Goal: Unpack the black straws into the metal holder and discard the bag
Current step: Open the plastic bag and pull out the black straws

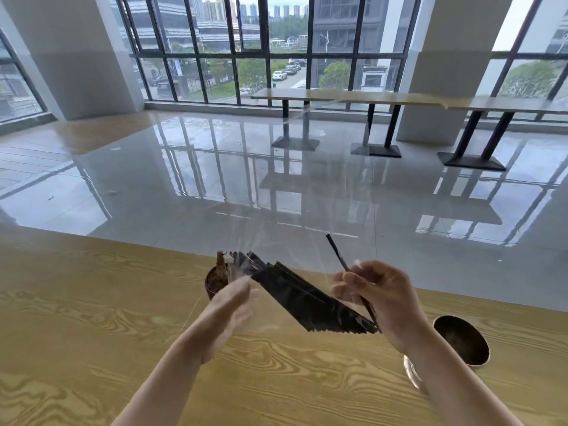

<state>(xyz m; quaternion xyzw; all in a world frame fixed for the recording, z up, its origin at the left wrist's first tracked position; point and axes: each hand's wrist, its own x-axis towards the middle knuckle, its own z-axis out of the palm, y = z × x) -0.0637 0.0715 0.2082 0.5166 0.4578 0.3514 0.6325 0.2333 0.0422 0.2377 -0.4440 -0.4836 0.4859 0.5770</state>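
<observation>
A bundle of black straws [307,298] lies slanted inside a clear plastic bag [276,241], held above the wooden counter [92,318]. My right hand [381,299] grips the bundle's lower right end, and one single straw [338,253] sticks up from its fingers. My left hand [230,305] is blurred and pinches the thin plastic at the bundle's upper left end. The metal holder [461,339] stands on the counter to the right, dark inside, partly hidden behind my right forearm.
A small dark round pot [216,282] with a brown upright piece in it sits at the counter's far edge behind my left hand. Beyond the counter lie a glossy tiled floor, long tables [368,98] on black pedestals, and tall windows.
</observation>
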